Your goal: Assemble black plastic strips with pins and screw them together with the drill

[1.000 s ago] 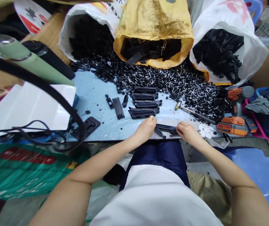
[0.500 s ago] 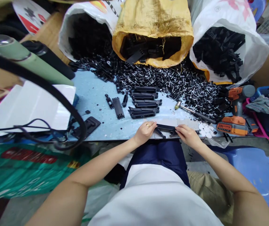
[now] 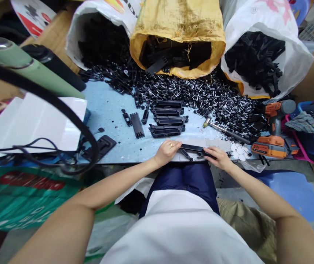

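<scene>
A long black plastic bracket [image 3: 192, 147] lies between my two hands at the table's front edge, with a thin black arm [image 3: 186, 154] hanging out from under it at a slant. My left hand [image 3: 167, 152], a ring on one finger, pinches the bracket's left end. Around its right end the fingers of my right hand [image 3: 216, 157] are closed, hiding that end. Several similar folded black brackets [image 3: 168, 131] are lined up just beyond. To their left lie a flat black plate [image 3: 137, 125] and small black link pieces [image 3: 145, 116].
A heap of black-headed pins [image 3: 201, 91] spreads below a yellow sack [image 3: 173, 22] and two white sacks of black parts. A hammer [image 3: 225, 131] and an orange cordless drill [image 3: 272, 143] lie at right. White discs [image 3: 240, 151] lie nearby. A black cable [image 3: 63, 106] arcs across the left.
My right hand has shifted its grip on the bracket's right end, its fingers now lying further over it. My left hand keeps its hold. The camera view has moved slightly.
</scene>
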A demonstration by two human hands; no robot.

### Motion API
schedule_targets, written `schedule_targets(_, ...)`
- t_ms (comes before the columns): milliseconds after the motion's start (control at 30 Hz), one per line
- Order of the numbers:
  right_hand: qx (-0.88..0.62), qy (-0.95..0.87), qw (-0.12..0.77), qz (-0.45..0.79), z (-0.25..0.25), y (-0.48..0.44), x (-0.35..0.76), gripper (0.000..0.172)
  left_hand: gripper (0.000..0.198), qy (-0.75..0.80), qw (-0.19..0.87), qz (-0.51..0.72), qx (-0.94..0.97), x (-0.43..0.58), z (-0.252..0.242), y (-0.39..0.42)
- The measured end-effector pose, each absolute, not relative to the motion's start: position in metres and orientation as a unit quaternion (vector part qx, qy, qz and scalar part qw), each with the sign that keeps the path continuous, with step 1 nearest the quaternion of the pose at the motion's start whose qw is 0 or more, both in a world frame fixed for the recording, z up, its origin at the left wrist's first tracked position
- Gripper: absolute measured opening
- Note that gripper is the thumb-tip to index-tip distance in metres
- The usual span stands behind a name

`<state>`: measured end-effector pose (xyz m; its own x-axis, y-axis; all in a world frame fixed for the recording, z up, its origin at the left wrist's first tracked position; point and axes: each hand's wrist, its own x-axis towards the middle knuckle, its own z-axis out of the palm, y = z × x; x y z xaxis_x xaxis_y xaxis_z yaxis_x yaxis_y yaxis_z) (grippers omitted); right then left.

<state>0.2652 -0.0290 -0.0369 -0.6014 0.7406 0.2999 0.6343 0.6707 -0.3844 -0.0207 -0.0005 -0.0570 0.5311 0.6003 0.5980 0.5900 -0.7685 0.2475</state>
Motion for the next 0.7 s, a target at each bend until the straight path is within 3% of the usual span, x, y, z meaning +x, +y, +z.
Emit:
schedule_targets(133,-0.443,-0.885,0.134,0.058,-0.026,-0.027,0.271,0.047,0.027,0.409,0.040,0.220,0.885,-0.010,-0.042,-0.007)
schedule_targets(267,-0.504,-0.863,0.036,-0.008,-0.018,-0.026,0.274,0.059,0.039,0.325,0.062,0.128,0.935,0.024,-0.028,-0.001)
schedule_targets(367,-0.470,-0.882,0.040,-0.008,-0.003,-0.026,0.272,0.063,0.044,0.344,0.080,0.106,0.929,0.038,-0.019,0.004)
schedule_targets(467,-0.383,-0.918,0.094,0.048,0.028,-0.032,0.262,0.065,0.056,0.350,0.121,0.177,0.912,0.028,-0.001,-0.009)
schedule_targets(567,-0.256,-0.936,0.150,0.189,0.058,-0.047,0.246,0.066,0.064,0.284,0.221,0.309,0.880,0.012,0.025,-0.040)
schedule_targets(700,-0.157,-0.897,0.233,0.342,0.049,-0.072,0.207,0.068,0.063,0.221,0.327,0.470,0.789,0.013,0.052,-0.084)
